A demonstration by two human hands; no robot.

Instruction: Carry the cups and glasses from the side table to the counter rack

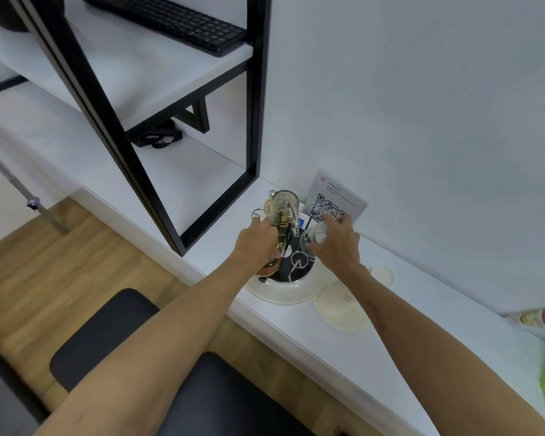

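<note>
Amber glass (pixel 280 212) gripped by left hand (pixel 258 243), clear glass (pixel 317 236) by right hand (pixel 337 239), fingers curled, over rack (pixel 293 265) crowded by QR sign (pixel 337 199), paper lids (pixel 340 305) on worktop (pixel 328 350).

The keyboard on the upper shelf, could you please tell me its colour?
Black; the keyboard shows clearly in the head view, the only one.

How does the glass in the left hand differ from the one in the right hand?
The amber glass in the left hand is yellowish-tinted and has a handle, while the clear glass in the right hand looks colourless, with no handle visible. The amber glass appears taller and reaches above the rack; the clear glass sits lower, largely hidden by fingers. Both are see-through, gripped, and held over the rack on the white counter.
</note>
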